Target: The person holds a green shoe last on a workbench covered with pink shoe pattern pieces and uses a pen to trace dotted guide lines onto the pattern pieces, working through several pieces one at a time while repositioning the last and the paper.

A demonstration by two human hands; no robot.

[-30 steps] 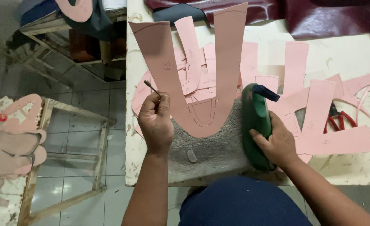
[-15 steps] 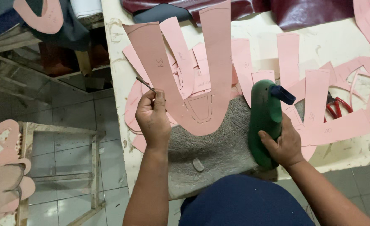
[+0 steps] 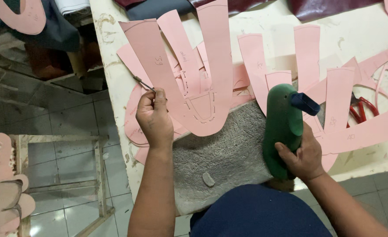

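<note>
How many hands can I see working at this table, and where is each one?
2. The left hand pinches a thin metal pen-like tool against the big pink U-shaped card pattern. The right hand grips a green plastic shoe last standing on grey felt-like material.

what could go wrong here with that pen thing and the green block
The left hand holds a thin pen-like tool at the edge of the U-shaped pink pattern, which lies loose on other pieces; it could shift under the tip. The right hand grips the green block upright near the table edge; it might topple off.
</note>
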